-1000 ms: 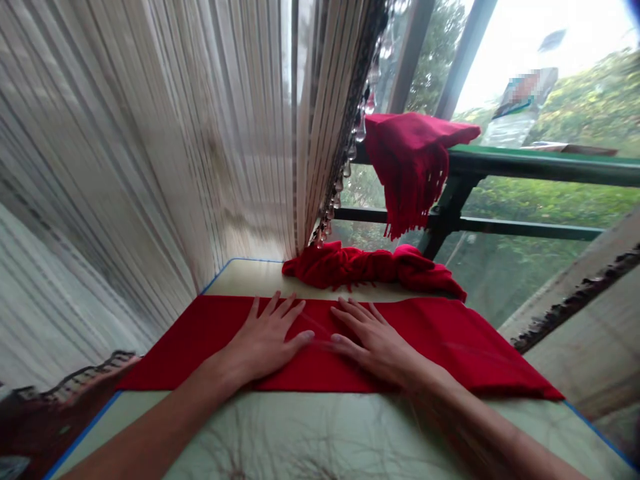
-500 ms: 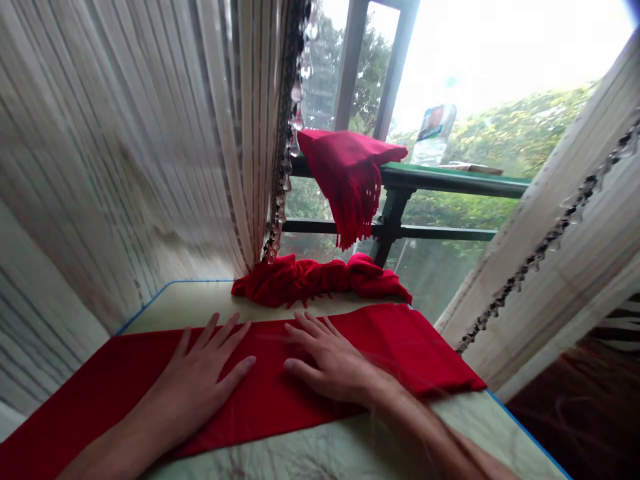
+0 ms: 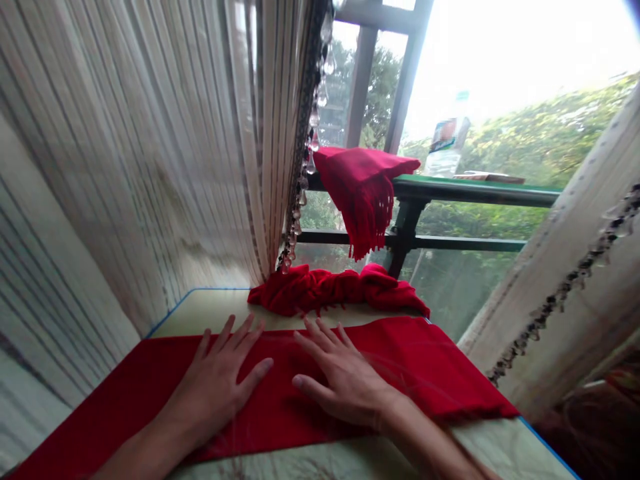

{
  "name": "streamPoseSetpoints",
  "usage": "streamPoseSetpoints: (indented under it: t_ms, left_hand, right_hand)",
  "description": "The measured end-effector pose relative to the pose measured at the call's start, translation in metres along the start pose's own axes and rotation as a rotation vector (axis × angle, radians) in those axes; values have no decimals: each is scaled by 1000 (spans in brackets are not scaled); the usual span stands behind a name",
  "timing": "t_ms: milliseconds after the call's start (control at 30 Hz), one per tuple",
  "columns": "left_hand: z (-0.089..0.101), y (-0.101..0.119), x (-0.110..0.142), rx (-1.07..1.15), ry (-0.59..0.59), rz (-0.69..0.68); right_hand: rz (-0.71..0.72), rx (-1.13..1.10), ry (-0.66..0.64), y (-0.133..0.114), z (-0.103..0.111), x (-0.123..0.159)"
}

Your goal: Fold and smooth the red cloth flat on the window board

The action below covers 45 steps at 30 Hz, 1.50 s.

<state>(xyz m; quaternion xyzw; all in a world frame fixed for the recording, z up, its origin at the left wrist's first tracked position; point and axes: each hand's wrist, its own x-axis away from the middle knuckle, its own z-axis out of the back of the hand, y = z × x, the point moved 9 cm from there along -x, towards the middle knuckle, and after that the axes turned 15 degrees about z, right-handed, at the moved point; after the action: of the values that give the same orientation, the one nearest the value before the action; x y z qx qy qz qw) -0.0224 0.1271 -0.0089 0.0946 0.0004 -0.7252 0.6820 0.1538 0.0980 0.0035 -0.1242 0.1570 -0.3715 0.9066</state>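
Note:
A long red scarf [image 3: 415, 360] lies flat across the pale table [image 3: 310, 461], running from the lower left to the right edge. Palm down on it rests my left hand [image 3: 220, 373], fingers spread toward the scarf's far edge. My right hand [image 3: 345, 380] lies flat on the same cloth a short way to the right, its fingers also apart. Neither hand grips anything. Behind them a crumpled red scarf [image 3: 335, 290] is bunched at the table's far edge. Another red scarf [image 3: 360, 170] with fringed ends hangs folded over the window railing.
Striped sheer curtains [image 3: 150, 167] with bead trim hang at the left, and another curtain [image 3: 565, 227] hangs at the right. A clear bottle [image 3: 445, 153] and a flat object [image 3: 490, 177] sit on the green-topped railing [image 3: 465, 192] beyond the table.
The whole view has shifted, so the scene sits slightly lower and farther right. Both hands stay spread on the scarf, with little movement against it.

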Motion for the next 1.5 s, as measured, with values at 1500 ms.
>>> streamPoseSetpoints:
  t_ms: [1500]
  left_hand:
    - [-12,36,5,-20,-159,-160]
  right_hand:
    - [-72,-6,33,18,-12,4]
